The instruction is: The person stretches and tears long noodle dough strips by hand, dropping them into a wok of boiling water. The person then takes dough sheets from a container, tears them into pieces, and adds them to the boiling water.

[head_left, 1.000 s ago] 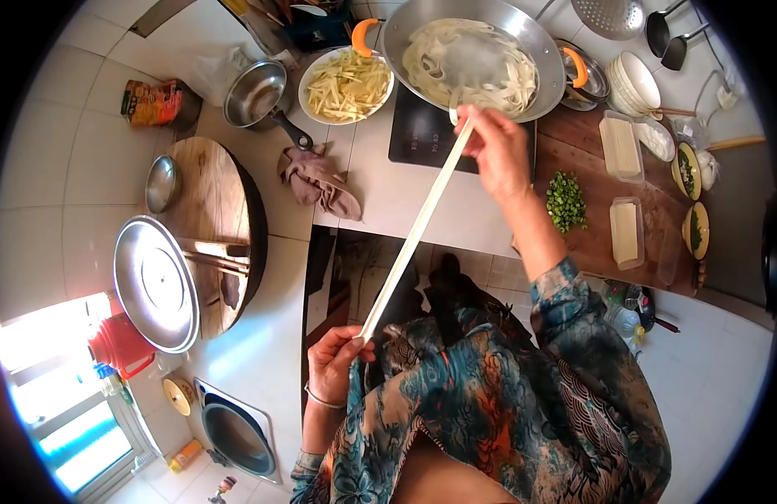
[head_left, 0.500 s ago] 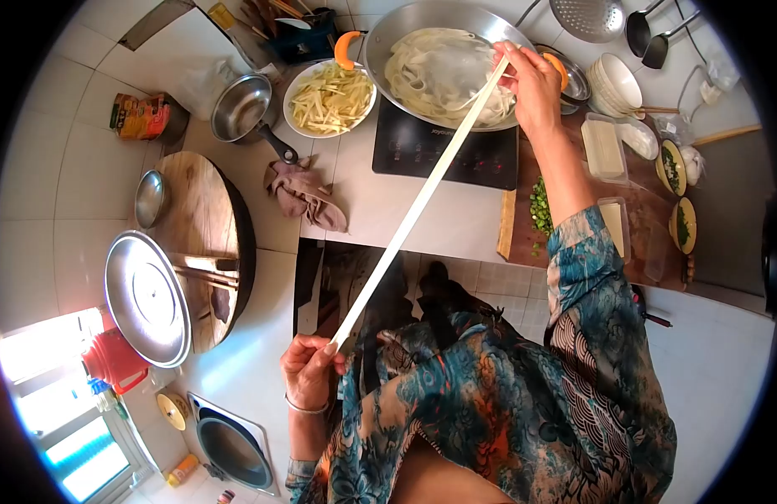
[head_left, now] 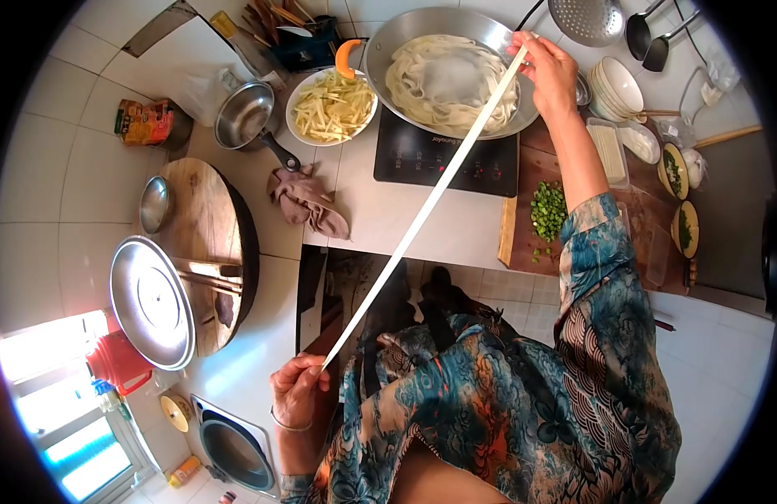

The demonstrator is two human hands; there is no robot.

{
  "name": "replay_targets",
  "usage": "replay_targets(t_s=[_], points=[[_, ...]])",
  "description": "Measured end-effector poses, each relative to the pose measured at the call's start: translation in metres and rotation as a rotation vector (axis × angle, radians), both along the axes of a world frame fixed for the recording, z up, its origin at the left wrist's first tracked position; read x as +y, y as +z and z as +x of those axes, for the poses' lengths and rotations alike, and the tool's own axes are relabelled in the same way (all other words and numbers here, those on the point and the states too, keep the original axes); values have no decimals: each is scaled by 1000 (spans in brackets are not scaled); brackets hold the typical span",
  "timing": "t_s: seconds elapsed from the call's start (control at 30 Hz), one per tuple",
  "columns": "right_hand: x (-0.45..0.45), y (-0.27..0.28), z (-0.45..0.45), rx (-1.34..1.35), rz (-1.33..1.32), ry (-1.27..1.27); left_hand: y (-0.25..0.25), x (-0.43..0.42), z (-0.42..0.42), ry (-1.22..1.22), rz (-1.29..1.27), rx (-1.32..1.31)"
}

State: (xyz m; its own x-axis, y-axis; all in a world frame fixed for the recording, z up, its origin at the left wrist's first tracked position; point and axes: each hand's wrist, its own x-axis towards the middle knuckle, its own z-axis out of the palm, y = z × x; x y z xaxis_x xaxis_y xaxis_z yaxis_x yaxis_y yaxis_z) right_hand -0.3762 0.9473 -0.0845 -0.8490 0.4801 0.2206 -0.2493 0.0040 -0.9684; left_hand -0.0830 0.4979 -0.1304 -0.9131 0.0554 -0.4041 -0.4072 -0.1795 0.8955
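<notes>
A long pale strip of dough (head_left: 422,210) is stretched taut on a diagonal between my hands. My left hand (head_left: 298,388), low and left of the lap, pinches its lower end. At the upper right, my right hand (head_left: 548,76) grips the other end beside the rim of a wide metal pan (head_left: 384,80). Inside the pan, pale noodles (head_left: 413,84) lie in steaming liquid. The pan stands on a black induction cooker (head_left: 445,160) with lit red marks.
Left of the pan are a plate of cut yellowish strips (head_left: 331,109), a saucepan (head_left: 244,116) and a brown cloth (head_left: 308,202). Chopped greens (head_left: 548,210) and plastic containers (head_left: 606,151) rest on the right-hand board. A metal lid (head_left: 153,302) leans by the round wooden block (head_left: 195,202).
The strip has grown longer as my hands moved apart, my right hand up and right, my left hand down and left. The view has shifted slightly.
</notes>
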Motion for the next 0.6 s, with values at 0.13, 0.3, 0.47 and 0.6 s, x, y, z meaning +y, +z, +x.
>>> replay_targets(t_s=[0.13, 0.3, 0.47, 0.6], points=[[5, 3, 0, -3, 14, -14, 5, -2, -3, -32, -101, 47], [12, 5, 0, -4, 0, -46, 13, -2, -9, 101, -101, 89], [19, 6, 2, 10, -35, -77, 14, -5, -12, 167, 3, 143], [23, 7, 2, -16, -31, -84, 19, -5, -16, 66, -44, 36]])
